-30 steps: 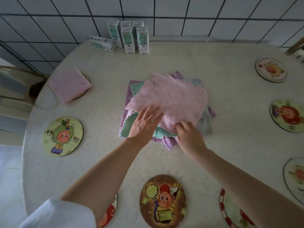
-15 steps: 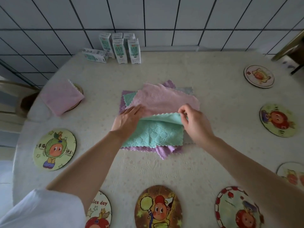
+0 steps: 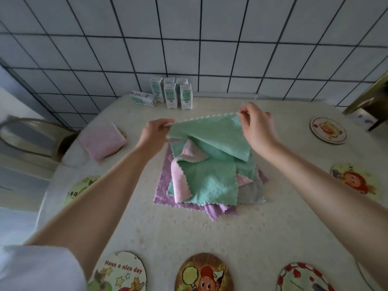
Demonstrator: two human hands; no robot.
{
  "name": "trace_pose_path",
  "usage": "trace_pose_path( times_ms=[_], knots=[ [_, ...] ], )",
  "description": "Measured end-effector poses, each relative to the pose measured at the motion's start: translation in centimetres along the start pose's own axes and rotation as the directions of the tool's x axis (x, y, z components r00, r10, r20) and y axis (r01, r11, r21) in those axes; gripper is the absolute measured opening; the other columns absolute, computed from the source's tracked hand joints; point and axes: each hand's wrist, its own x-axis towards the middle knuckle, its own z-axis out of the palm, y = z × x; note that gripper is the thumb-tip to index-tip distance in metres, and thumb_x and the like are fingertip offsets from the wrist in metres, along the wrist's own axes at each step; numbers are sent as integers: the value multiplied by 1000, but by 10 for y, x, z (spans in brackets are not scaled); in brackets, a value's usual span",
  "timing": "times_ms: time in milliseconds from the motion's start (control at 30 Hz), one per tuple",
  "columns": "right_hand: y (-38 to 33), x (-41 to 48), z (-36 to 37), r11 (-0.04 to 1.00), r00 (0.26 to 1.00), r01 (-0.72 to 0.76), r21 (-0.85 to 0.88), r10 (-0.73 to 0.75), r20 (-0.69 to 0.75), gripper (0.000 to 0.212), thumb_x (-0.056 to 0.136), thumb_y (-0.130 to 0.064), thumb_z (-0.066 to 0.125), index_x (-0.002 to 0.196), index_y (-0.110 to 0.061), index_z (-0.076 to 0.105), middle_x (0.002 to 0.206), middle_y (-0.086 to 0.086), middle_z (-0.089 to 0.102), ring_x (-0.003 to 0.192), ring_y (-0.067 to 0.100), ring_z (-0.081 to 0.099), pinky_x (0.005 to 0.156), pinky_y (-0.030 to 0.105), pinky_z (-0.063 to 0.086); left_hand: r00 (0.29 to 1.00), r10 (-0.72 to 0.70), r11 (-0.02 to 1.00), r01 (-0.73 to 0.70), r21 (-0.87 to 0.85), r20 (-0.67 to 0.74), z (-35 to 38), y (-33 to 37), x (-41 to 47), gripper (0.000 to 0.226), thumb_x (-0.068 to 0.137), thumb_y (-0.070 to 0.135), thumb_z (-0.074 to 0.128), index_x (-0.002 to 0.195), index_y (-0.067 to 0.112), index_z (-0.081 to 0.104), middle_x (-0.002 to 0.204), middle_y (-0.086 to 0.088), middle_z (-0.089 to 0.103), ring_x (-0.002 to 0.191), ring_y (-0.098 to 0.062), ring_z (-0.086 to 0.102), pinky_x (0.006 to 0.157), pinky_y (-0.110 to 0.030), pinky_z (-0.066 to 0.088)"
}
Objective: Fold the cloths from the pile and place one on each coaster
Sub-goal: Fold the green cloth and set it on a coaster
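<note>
The green cloth (image 3: 210,135) hangs above the pile (image 3: 205,185), stretched by its two top corners. The left hand (image 3: 156,131) pinches one and the right hand (image 3: 257,127) the other, each grip clamped on the scalloped edge. It looks light, soft and limp (the free part droops toward the pile), so the corners seem the sensible hold; pinched mid-edge it would likely flop. Beneath it, pink, green, purple and grey cloths lie jumbled. A folded pink cloth (image 3: 102,140) covers a coaster (image 3: 123,133) at the left, and bare coasters (image 3: 328,130) ring the cream desk (image 3: 210,234). Cartons (image 3: 171,95) stand against the tiled wall (image 3: 231,49).
</note>
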Motion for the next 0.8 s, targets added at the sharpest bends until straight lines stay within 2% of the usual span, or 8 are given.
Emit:
trace_pose_path(
  times_ms=[100, 200, 300, 433, 533, 633, 700, 800],
  knots=[
    [-28, 7, -1, 995, 998, 63, 74, -62, -16, 12, 96, -14, 50, 94, -4, 57, 73, 6, 59, 60, 19, 53, 57, 33, 46, 992, 33, 993, -46, -106, -123, -29, 10, -6, 29, 94, 1, 48, 115, 9, 66, 103, -7, 62, 93, -24, 63, 69, -24, 58],
    [-55, 10, 11, 985, 994, 112, 131, -110, -20, 8, 95, -14, 51, 93, -7, 55, 73, 1, 57, 57, 9, 50, 54, 21, 41, 958, 134, 991, -128, 40, -253, -64, 9, -17, 27, 94, 6, 49, 111, 13, 69, 97, -1, 65, 84, -18, 61, 62, -12, 47],
    [-86, 7, 29, 964, 986, 163, 209, -154, -61, 8, 94, -13, 53, 89, -19, 51, 70, -3, 55, 60, 17, 54, 56, 39, 49, 914, 220, 971, -171, 170, -342, -103, 3, -34, 27, 95, 12, 47, 112, 14, 68, 91, 0, 65, 77, -17, 57, 58, -18, 43],
    [-131, -11, 51, 936, 969, 245, 251, -231, -86, 4, 94, -14, 52, 92, -11, 54, 72, 2, 58, 61, 23, 57, 58, 46, 51, 856, 323, 939, -236, 252, -403, -155, -15, -66, 28, 94, 14, 45, 108, 14, 69, 96, -2, 69, 84, -16, 59, 71, -27, 44],
    [-163, -41, 67, 917, 957, 289, 276, -278, -79, 7, 95, -14, 50, 93, -8, 53, 70, 1, 55, 55, 16, 51, 51, 38, 48, 824, 418, 889, -286, 357, -382, -191, -41, -96, 29, 90, 8, 47, 109, 12, 68, 106, -6, 68, 99, -22, 59, 87, -33, 46],
    [-186, -86, 82, 926, 962, 270, 264, -271, -32, 7, 96, -13, 47, 94, -7, 52, 66, -2, 55, 47, 5, 43, 45, 27, 33, 800, 526, 804, -358, 475, -288, -219, -81, -132, 26, 90, 2, 52, 110, 7, 67, 110, -7, 67, 108, -23, 57, 95, -26, 40],
    [-193, -120, 94, 935, 965, 257, 244, -264, -4, 6, 96, -14, 47, 95, -9, 51, 84, 1, 68, 55, 10, 54, 51, 29, 40, 789, 565, 766, -395, 506, -239, -229, -111, -160, 24, 89, -2, 55, 109, 4, 68, 110, -9, 68, 110, -23, 58, 98, -24, 40],
    [-191, -173, 114, 941, 960, 185, 284, -235, 154, 9, 96, -18, 51, 97, -9, 52, 107, 4, 69, 84, 16, 67, 72, 32, 53, 819, 542, 769, -393, 504, -188, -231, -158, -207, 30, 84, -12, 57, 108, 3, 69, 111, -9, 68, 110, -22, 59, 101, -26, 42]
  ],
)
